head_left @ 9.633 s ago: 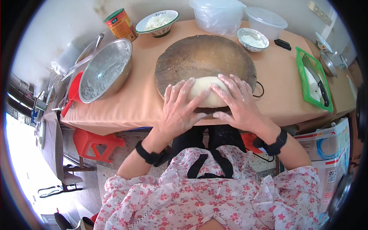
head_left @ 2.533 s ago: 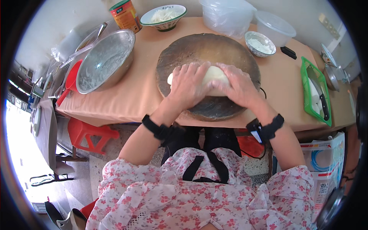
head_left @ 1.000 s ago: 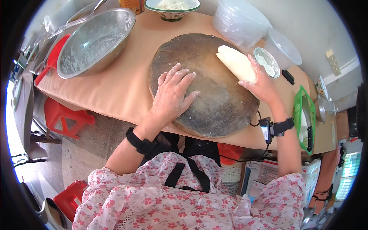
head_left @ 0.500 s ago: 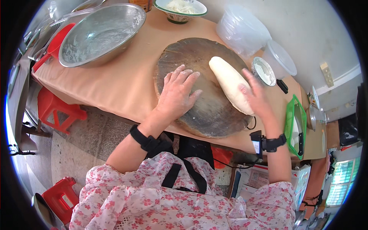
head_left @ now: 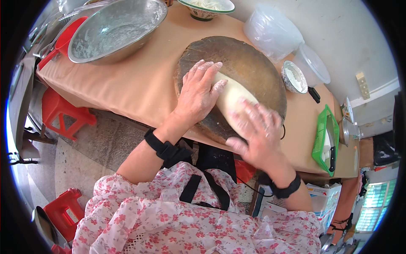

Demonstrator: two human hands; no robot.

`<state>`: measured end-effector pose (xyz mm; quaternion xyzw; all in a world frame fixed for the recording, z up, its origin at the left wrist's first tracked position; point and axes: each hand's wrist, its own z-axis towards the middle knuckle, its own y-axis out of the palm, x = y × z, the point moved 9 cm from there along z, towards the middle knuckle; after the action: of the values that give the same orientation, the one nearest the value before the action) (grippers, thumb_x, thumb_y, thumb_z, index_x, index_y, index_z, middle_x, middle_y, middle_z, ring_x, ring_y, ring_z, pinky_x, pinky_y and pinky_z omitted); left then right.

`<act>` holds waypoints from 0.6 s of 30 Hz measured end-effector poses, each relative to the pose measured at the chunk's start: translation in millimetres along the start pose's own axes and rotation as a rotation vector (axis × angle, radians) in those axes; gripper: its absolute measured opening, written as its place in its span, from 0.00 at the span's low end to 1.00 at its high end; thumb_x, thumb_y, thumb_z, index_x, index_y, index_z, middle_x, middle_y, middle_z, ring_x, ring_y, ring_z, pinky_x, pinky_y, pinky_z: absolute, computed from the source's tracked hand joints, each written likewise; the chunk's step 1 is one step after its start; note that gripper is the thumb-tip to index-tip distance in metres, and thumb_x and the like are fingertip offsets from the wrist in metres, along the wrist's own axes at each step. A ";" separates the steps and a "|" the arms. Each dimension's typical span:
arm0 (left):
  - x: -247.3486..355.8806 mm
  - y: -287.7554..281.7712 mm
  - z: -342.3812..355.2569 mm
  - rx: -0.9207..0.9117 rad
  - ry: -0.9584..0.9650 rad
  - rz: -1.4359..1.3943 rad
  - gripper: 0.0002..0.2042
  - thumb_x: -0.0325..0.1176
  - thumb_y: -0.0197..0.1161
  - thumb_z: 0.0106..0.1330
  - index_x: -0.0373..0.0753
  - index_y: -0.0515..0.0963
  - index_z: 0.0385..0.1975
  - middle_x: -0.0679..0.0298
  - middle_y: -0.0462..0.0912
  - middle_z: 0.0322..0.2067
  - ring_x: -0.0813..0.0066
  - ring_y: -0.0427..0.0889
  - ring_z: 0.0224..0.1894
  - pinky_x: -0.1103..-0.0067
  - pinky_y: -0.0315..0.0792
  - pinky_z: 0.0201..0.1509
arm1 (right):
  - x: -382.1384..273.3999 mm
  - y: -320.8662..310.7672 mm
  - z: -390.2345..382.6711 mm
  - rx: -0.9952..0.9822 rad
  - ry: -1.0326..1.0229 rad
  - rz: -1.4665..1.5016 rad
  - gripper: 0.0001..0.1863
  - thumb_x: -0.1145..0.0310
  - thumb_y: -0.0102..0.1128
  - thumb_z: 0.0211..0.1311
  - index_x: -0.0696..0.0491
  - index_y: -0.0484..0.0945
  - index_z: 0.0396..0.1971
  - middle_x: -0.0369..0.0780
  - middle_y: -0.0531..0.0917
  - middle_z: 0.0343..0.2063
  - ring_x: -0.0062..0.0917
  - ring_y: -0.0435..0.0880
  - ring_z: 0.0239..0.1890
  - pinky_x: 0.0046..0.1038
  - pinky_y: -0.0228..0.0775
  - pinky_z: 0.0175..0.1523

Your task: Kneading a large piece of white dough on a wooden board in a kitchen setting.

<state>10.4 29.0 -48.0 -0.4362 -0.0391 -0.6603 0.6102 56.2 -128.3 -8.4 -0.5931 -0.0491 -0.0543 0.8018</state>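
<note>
Dough (head_left: 231, 95): one roll, slantwise on round board (head_left: 249, 61); cloth-covered worktop (head_left: 135, 86), pale wall (head_left: 338, 38) beyond. Your left hand (head_left: 198, 92): fingers slightly parted, thumb at far end. Your right hand (head_left: 261, 133): spread over near end. Neither grips.

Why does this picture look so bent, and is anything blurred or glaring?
Head view: the fisheye lens curves the edge of the peach cloth-covered table; head view: the flour-dusted right hand is blurred, the left hand sharper; head view: the far left edge is glaring white, and the greenish barred window at right is bright.
</note>
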 end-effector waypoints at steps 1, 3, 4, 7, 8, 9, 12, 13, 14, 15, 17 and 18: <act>2.2 0.5 0.1 -0.011 0.016 0.022 0.23 0.40 0.61 0.67 0.42 0.70 0.60 0.53 0.72 0.57 0.48 0.66 0.64 0.59 0.59 0.66 | 17.0 1.4 6.4 0.003 0.034 -0.041 0.30 0.43 0.54 0.62 0.42 0.74 0.61 0.38 0.68 0.65 0.41 0.67 0.63 0.49 0.57 0.62; 2.0 -0.8 -0.9 -0.010 0.039 0.056 0.23 0.43 0.63 0.65 0.41 0.70 0.58 0.54 0.72 0.57 0.49 0.66 0.64 0.58 0.61 0.64 | 62.0 12.7 13.7 0.072 0.155 0.048 0.30 0.43 0.53 0.63 0.43 0.74 0.61 0.39 0.72 0.62 0.40 0.70 0.62 0.45 0.57 0.63; 2.3 -0.9 0.2 -0.002 0.040 0.060 0.23 0.43 0.63 0.65 0.41 0.70 0.58 0.54 0.72 0.57 0.49 0.66 0.64 0.58 0.61 0.64 | 88.0 18.1 16.3 0.063 0.229 0.159 0.28 0.44 0.51 0.65 0.44 0.75 0.60 0.41 0.75 0.60 0.41 0.71 0.60 0.44 0.58 0.63; 9.1 1.2 1.9 -0.024 0.014 0.064 0.23 0.41 0.63 0.66 0.41 0.70 0.59 0.54 0.72 0.58 0.51 0.66 0.65 0.61 0.60 0.66 | 154.7 30.4 13.1 0.027 0.365 0.311 0.27 0.46 0.48 0.68 0.48 0.77 0.57 0.44 0.80 0.54 0.42 0.75 0.58 0.42 0.61 0.62; 9.2 0.9 2.5 -0.022 0.021 0.066 0.23 0.41 0.63 0.66 0.41 0.70 0.59 0.54 0.72 0.58 0.51 0.66 0.65 0.61 0.60 0.66 | 169.0 38.1 14.0 -0.002 0.426 0.354 0.26 0.47 0.46 0.69 0.49 0.78 0.56 0.45 0.81 0.51 0.43 0.76 0.57 0.40 0.62 0.62; 8.2 2.2 1.5 -0.023 0.019 0.072 0.24 0.41 0.63 0.66 0.41 0.69 0.60 0.54 0.72 0.58 0.51 0.66 0.65 0.61 0.60 0.66 | 172.1 41.0 18.6 0.004 0.425 0.353 0.26 0.47 0.46 0.69 0.49 0.78 0.56 0.45 0.81 0.51 0.43 0.76 0.57 0.40 0.62 0.62; 7.1 5.4 0.6 -0.019 0.025 0.082 0.24 0.42 0.62 0.67 0.41 0.68 0.60 0.53 0.72 0.58 0.50 0.66 0.65 0.60 0.60 0.67 | 180.5 49.1 15.7 -0.026 0.570 0.529 0.28 0.46 0.46 0.68 0.54 0.79 0.53 0.49 0.82 0.49 0.46 0.77 0.56 0.39 0.64 0.61; 5.7 4.1 -0.1 -0.015 0.020 0.096 0.24 0.42 0.61 0.67 0.41 0.68 0.61 0.53 0.72 0.58 0.50 0.66 0.64 0.60 0.59 0.67 | 167.2 54.0 17.4 -0.067 0.546 0.538 0.30 0.45 0.47 0.67 0.55 0.78 0.54 0.51 0.82 0.48 0.46 0.77 0.56 0.39 0.64 0.61; 6.8 3.2 0.7 -0.015 0.024 0.100 0.24 0.42 0.61 0.67 0.41 0.68 0.61 0.53 0.72 0.58 0.50 0.66 0.64 0.60 0.59 0.67 | 150.8 58.9 17.9 -0.108 0.523 0.546 0.32 0.43 0.48 0.66 0.57 0.77 0.55 0.53 0.82 0.47 0.46 0.78 0.55 0.39 0.64 0.61; -0.3 1.5 2.7 -0.030 -0.019 0.042 0.24 0.42 0.61 0.68 0.41 0.68 0.61 0.53 0.72 0.59 0.49 0.65 0.65 0.61 0.59 0.68 | 116.5 35.9 26.3 -0.115 0.464 0.542 0.34 0.44 0.53 0.63 0.59 0.75 0.56 0.55 0.81 0.48 0.47 0.79 0.54 0.40 0.66 0.61; -3.6 -0.2 7.9 -0.048 -0.049 -0.017 0.24 0.42 0.60 0.68 0.41 0.67 0.62 0.53 0.71 0.59 0.49 0.65 0.65 0.61 0.59 0.68 | 79.4 15.7 20.4 0.096 0.245 0.458 0.33 0.46 0.59 0.61 0.58 0.74 0.57 0.54 0.79 0.51 0.47 0.80 0.52 0.40 0.68 0.58; -3.6 -0.8 11.5 -0.034 -0.031 -0.038 0.24 0.42 0.59 0.68 0.41 0.68 0.61 0.53 0.72 0.59 0.50 0.65 0.65 0.62 0.60 0.68 | 60.6 6.9 17.2 0.121 0.202 0.438 0.33 0.48 0.63 0.58 0.55 0.75 0.57 0.52 0.77 0.55 0.48 0.80 0.52 0.42 0.70 0.56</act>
<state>15.4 38.7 -42.7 -0.4559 -0.0456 -0.6654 0.5893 116.9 -111.6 -1.2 -0.5320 0.1577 0.0647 0.8294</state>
